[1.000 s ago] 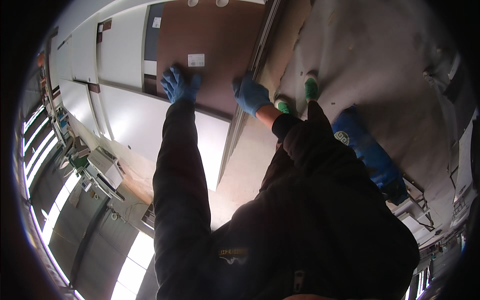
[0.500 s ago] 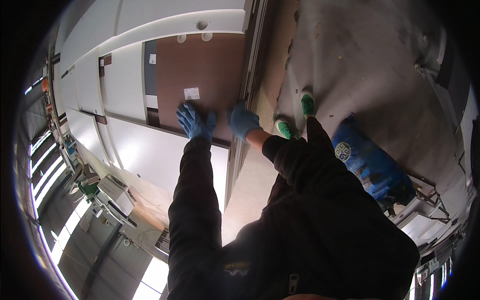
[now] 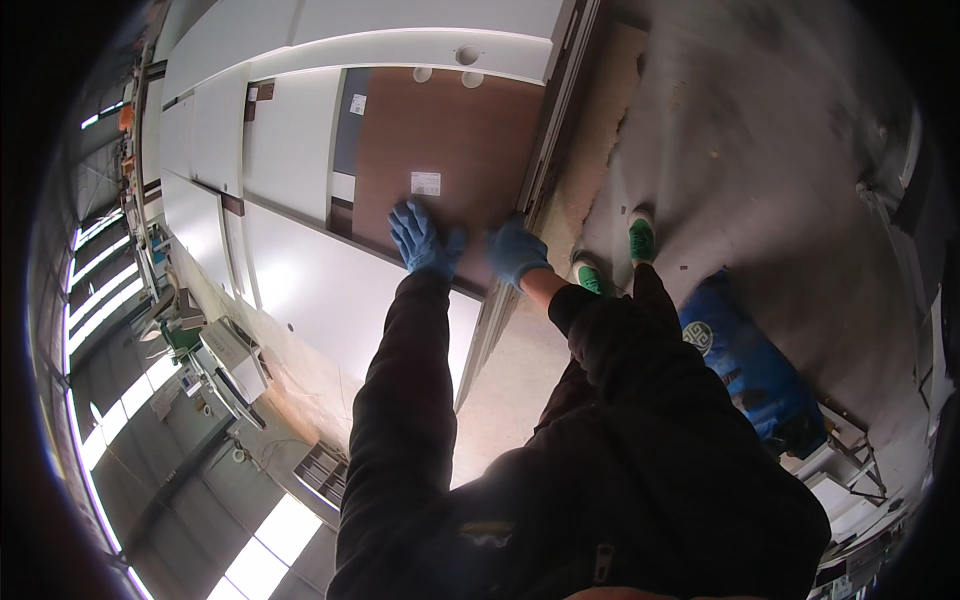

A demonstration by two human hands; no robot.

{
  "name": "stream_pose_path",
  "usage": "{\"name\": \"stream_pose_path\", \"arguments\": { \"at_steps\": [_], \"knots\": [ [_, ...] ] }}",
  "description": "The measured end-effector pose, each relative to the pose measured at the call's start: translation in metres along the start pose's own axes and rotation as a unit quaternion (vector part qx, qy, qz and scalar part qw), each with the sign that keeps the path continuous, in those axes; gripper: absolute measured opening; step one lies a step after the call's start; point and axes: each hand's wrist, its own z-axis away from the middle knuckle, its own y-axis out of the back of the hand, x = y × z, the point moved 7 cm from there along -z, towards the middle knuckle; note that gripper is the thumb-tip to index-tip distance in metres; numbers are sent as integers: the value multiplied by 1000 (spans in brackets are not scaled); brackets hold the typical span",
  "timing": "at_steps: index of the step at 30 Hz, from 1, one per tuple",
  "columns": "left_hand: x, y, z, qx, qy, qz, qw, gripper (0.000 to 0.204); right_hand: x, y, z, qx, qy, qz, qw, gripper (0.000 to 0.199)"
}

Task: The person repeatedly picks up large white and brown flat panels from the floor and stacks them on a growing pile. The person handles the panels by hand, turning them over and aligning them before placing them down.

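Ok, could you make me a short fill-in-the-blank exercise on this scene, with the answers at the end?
1. The left hand and the right hand both wear ____ gloves.
2. The left hand lies palm down on a ____ board.
3. The small label on that board is ____.
4. Of the two hands, the one nearer the green shoes is the ____ one.

Missing words: blue; brown; white; right.

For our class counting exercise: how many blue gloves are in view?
2: one worn on the left hand, which is spread over the brown panel, and one on the right hand, at that panel's right edge. Others could be hidden from this view.
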Motion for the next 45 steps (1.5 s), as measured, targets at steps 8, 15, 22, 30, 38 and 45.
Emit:
{"name": "stream_pose_path", "arguments": {
  "at_steps": [8, 15, 22, 30, 38, 45],
  "knots": [
    [8, 8, -5, -40, 36, 20, 998, 118, 1, 4, 2, 9, -23, -31, 999, 70],
    [87, 17, 37, -73, -20, 44, 996, 116, -6, 12, 4, -70, 18, 29, 997, 67],
    [101, 15, 34, 83, -46, -16, 995, 98, -12, 28, 10, -44, -9, -8, 999, 63],
    [97, 22, 39, -53, 26, 24, 998, 110, 52, 56, 36, -48, 2, 31, 998, 68],
    [87, 22, 38, -164, 79, -95, 979, 120, 194, 54, 151, 96, 114, 232, 961, 32],
    [80, -15, 36, -78, 75, -210, 972, 140, 257, -8, 292, 144, -176, -63, 972, 53]
  ]
}}
